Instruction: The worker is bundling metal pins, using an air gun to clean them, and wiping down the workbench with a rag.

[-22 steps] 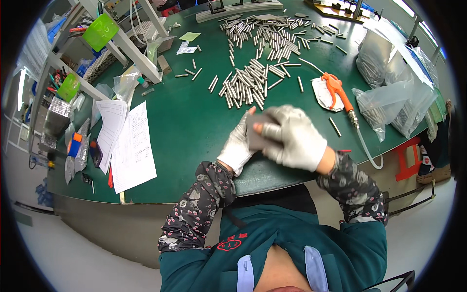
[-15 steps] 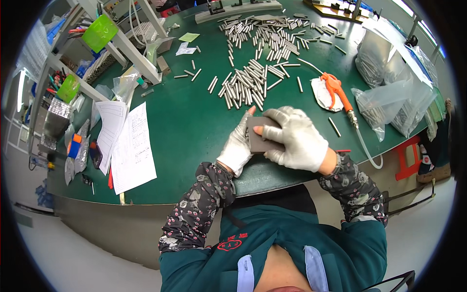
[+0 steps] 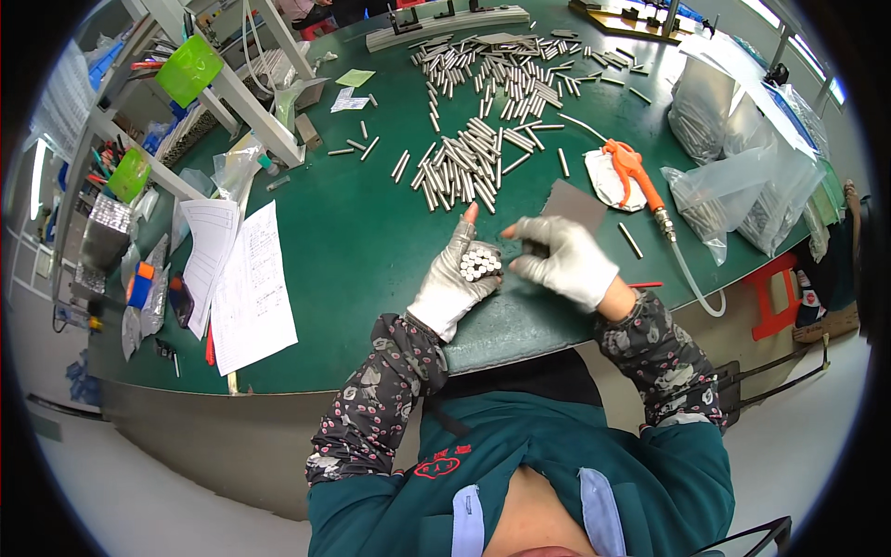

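My left hand (image 3: 442, 295), in a white fingerless glove, is closed round a bundle of short metal rods (image 3: 480, 264), their bright round ends facing up. Just to the right hovers my right hand (image 3: 568, 261), gloved the same way and slightly blurred. Its thumb and fingers are apart, and I see nothing held in them. Beyond it a grey abrasive-looking sheet (image 3: 575, 205) lies on the green table, partly hidden by the hand. A loose pile of similar rods (image 3: 461, 165) is spread in front of both hands.
An orange air blow gun (image 3: 637, 174) with a hose rests on a white pad at right. Plastic bags of rods (image 3: 701, 116) stand farther right. Written paper sheets (image 3: 255, 288) lie at left beside a white shelf frame (image 3: 269, 116). A metal rail (image 3: 445, 28) sits at the back.
My right hand has come off the rod bundle, uncovering the rod ends. The grey sheet that lay over them is now on the table to the right. My left hand keeps its grip.
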`<move>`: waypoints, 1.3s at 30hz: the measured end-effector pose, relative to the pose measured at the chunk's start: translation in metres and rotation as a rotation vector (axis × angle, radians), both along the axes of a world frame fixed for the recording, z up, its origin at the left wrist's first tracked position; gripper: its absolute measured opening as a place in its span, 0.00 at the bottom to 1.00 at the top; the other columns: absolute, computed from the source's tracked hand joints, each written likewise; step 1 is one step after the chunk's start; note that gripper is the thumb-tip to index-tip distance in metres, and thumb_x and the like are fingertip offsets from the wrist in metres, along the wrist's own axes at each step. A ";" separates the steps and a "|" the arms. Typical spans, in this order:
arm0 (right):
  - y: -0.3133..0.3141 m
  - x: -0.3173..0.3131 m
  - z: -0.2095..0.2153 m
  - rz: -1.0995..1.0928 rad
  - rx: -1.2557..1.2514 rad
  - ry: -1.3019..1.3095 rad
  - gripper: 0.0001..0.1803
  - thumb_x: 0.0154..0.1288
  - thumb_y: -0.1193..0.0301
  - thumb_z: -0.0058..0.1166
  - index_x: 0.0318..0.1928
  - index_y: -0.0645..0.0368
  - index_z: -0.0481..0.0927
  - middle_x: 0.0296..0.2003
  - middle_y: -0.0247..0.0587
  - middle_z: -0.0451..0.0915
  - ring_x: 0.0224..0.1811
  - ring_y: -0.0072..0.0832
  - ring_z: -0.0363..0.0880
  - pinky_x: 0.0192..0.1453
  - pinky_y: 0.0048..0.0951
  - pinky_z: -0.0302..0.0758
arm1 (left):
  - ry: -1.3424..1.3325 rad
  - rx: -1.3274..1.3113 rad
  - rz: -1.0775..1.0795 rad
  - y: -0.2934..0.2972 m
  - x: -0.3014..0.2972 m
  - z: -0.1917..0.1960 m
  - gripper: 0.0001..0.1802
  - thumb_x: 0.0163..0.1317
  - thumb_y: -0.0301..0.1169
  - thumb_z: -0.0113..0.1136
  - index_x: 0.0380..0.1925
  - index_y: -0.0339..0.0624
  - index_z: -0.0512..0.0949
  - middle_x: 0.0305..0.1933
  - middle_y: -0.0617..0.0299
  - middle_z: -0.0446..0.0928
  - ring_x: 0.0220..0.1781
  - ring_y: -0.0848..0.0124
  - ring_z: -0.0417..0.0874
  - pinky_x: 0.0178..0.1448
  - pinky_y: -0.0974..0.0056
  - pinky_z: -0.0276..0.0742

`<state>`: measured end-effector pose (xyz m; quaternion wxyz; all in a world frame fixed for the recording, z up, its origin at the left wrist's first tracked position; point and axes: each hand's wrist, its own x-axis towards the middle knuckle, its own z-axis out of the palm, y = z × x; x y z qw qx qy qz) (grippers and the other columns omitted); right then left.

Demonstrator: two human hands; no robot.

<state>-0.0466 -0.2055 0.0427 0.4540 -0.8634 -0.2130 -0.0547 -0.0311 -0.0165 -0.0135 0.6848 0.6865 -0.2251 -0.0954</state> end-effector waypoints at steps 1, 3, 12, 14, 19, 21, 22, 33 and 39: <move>0.007 -0.003 -0.006 0.037 0.059 0.043 0.18 0.48 0.75 0.60 0.43 0.63 0.77 0.21 0.34 0.71 0.23 0.21 0.69 0.31 0.24 0.69 | 0.001 0.002 0.002 0.001 0.001 -0.004 0.54 0.44 0.14 0.63 0.68 0.55 0.45 0.36 0.67 0.73 0.36 0.80 0.73 0.46 0.75 0.70; 0.017 -0.005 -0.015 0.076 0.119 0.088 0.18 0.49 0.76 0.60 0.43 0.64 0.77 0.21 0.32 0.70 0.23 0.17 0.68 0.30 0.22 0.69 | -0.081 -0.020 0.001 0.001 0.004 -0.012 0.55 0.44 0.14 0.64 0.68 0.57 0.44 0.38 0.67 0.73 0.38 0.80 0.73 0.46 0.75 0.71; 0.027 -0.006 -0.015 0.053 0.225 0.317 0.15 0.52 0.76 0.57 0.43 0.66 0.76 0.22 0.28 0.69 0.24 0.13 0.65 0.29 0.17 0.67 | 0.020 -0.118 -0.061 0.002 -0.002 -0.003 0.56 0.43 0.16 0.66 0.69 0.56 0.43 0.40 0.67 0.72 0.38 0.79 0.72 0.46 0.74 0.70; 0.030 -0.006 -0.018 0.044 0.265 0.256 0.15 0.53 0.76 0.57 0.43 0.66 0.76 0.22 0.28 0.69 0.23 0.13 0.65 0.28 0.17 0.66 | -0.012 -0.099 -0.070 0.007 0.004 -0.016 0.56 0.45 0.15 0.65 0.69 0.56 0.42 0.43 0.67 0.72 0.40 0.78 0.73 0.47 0.74 0.71; 0.031 -0.004 -0.016 0.048 0.250 0.312 0.16 0.53 0.76 0.57 0.44 0.66 0.75 0.22 0.28 0.69 0.23 0.13 0.64 0.28 0.17 0.66 | 0.099 -0.163 -0.027 0.003 0.002 -0.016 0.56 0.43 0.16 0.66 0.69 0.57 0.43 0.40 0.68 0.71 0.39 0.79 0.71 0.46 0.75 0.69; 0.031 -0.003 -0.016 0.051 0.254 0.330 0.16 0.53 0.76 0.57 0.44 0.66 0.75 0.22 0.28 0.69 0.23 0.13 0.64 0.27 0.17 0.66 | 0.048 -0.099 -0.004 0.004 0.004 -0.020 0.57 0.43 0.17 0.67 0.69 0.58 0.43 0.40 0.69 0.71 0.39 0.79 0.71 0.46 0.76 0.69; 0.031 -0.003 -0.016 0.049 0.249 0.323 0.16 0.53 0.76 0.57 0.44 0.66 0.75 0.22 0.28 0.69 0.23 0.13 0.64 0.27 0.17 0.66 | 0.049 -0.099 -0.005 0.004 0.004 -0.019 0.57 0.43 0.17 0.67 0.69 0.58 0.43 0.40 0.69 0.71 0.39 0.79 0.71 0.46 0.76 0.69; 0.030 -0.008 -0.012 0.050 0.238 0.312 0.15 0.52 0.77 0.56 0.43 0.65 0.75 0.22 0.28 0.68 0.23 0.14 0.64 0.29 0.18 0.66 | 0.039 -0.119 -0.041 0.004 -0.001 -0.009 0.56 0.44 0.16 0.66 0.69 0.58 0.45 0.40 0.69 0.72 0.39 0.80 0.72 0.47 0.75 0.69; 0.030 -0.007 -0.011 0.048 0.229 0.333 0.15 0.52 0.76 0.56 0.43 0.64 0.75 0.23 0.28 0.69 0.24 0.14 0.65 0.29 0.18 0.66 | 0.038 -0.107 -0.016 0.003 -0.001 -0.010 0.56 0.44 0.15 0.65 0.69 0.57 0.42 0.39 0.68 0.71 0.38 0.79 0.72 0.46 0.75 0.69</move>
